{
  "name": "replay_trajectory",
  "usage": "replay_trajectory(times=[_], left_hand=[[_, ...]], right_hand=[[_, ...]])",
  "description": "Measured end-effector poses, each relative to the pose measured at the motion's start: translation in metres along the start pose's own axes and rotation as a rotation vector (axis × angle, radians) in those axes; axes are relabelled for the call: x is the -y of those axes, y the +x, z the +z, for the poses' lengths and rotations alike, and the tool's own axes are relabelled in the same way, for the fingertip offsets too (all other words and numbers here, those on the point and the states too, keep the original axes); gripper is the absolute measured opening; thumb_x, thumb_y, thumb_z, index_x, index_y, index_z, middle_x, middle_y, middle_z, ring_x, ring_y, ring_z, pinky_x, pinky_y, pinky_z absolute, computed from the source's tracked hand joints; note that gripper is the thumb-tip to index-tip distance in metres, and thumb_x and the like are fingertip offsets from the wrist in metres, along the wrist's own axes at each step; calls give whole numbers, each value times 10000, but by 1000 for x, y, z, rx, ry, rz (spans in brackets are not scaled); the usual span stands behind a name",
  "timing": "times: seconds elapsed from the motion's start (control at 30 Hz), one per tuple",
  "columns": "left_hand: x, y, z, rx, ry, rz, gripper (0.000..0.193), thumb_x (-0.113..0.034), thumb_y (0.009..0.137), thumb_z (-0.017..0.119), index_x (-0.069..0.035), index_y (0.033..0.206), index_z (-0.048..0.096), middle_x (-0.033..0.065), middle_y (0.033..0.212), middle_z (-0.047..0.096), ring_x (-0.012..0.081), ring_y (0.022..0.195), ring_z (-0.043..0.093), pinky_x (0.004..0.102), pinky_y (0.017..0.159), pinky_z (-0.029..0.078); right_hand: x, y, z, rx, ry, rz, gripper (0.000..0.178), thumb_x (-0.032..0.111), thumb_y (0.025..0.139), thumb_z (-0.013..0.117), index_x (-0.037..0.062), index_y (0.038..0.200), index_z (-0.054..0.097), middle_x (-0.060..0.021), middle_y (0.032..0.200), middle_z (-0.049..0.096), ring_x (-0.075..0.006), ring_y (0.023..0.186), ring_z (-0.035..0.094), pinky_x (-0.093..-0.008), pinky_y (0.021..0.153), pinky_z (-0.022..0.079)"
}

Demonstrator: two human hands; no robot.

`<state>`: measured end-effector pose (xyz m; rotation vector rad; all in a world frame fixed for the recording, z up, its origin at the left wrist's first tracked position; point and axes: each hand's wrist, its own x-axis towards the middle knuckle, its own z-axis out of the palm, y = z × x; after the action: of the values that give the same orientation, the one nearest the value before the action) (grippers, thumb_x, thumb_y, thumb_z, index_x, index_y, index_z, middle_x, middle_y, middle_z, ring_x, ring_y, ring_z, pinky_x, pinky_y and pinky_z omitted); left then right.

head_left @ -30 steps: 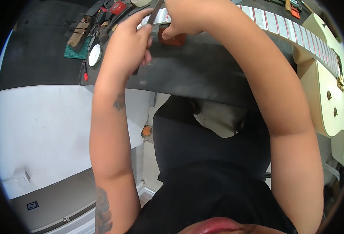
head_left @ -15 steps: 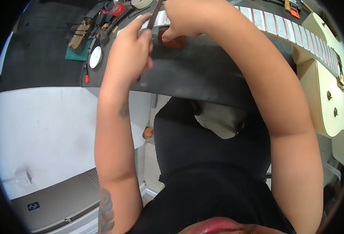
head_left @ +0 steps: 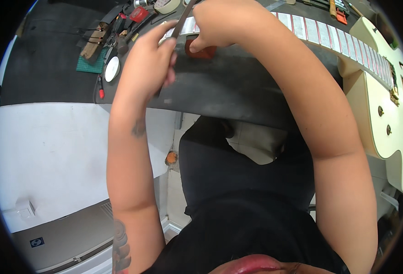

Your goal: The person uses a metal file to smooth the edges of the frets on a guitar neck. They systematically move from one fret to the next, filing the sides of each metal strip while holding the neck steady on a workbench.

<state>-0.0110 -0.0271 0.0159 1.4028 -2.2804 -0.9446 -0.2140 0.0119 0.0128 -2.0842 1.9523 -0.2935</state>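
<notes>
A cream electric guitar (head_left: 377,125) lies at the right, its neck (head_left: 318,33) running leftward with pale tape between the frets. My left hand (head_left: 153,61) is closed round a dark, narrow flat file (head_left: 181,26). The file slants across the neck near its left end, its lower end emerging below my palm. My right hand (head_left: 222,23) lies over the neck just right of the file, thumb down on the near side. Its other fingers are mostly hidden behind the hand. Beneath the neck, a reddish-brown block (head_left: 202,51) sits by my right thumb.
Left of my hands are a white oval dish (head_left: 112,69), a green cutting mat (head_left: 90,65), a red-and-black marker (head_left: 101,87) and several tools. A tape roll (head_left: 165,5) stands at the back. Behind the neck lies an orange clamp (head_left: 341,17). The bench's dark front edge (head_left: 238,116) is nearest me.
My left hand and the file have shifted slightly left and toward me. The right hand keeps its place on the neck. The whole view has moved a little.
</notes>
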Motion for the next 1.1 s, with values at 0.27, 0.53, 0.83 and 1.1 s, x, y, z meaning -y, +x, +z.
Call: replay_trajectory(times=[0.27,0.53,0.83,1.1], left_hand=[[61,-170,16,-137,-39,-81,507,-63,1163,517,-13,1666,554,-12,760,563,56,544,502,236,522,430],[57,-169,2,-144,-277,-111,493,-114,1190,510,0,1668,548,16,835,611,58,639,544,223,597,461],[51,-128,-16,23,-461,-171,498,-184,1170,586,-7,1636,569,18,825,616,76,593,557,245,568,468],[21,-11,1,-19,-280,-6,508,-219,1131,597,-82,1620,619,-8,762,581,74,549,537,284,527,448]], right_hand=[[1,13,10,-25,-83,53,538,510,906,852,46,1178,873,-197,1203,842,-357,1130,810,-473,1002,634],[0,22,15,32,-49,78,626,561,864,893,55,1216,781,-196,1103,829,-354,1083,803,-489,945,616],[-4,22,20,-22,-49,89,658,568,868,900,27,1222,774,-193,1101,826,-379,1111,792,-503,948,619],[3,23,19,-18,-26,59,651,569,870,895,30,1218,783,-198,1083,828,-389,1090,794,-507,942,622]])
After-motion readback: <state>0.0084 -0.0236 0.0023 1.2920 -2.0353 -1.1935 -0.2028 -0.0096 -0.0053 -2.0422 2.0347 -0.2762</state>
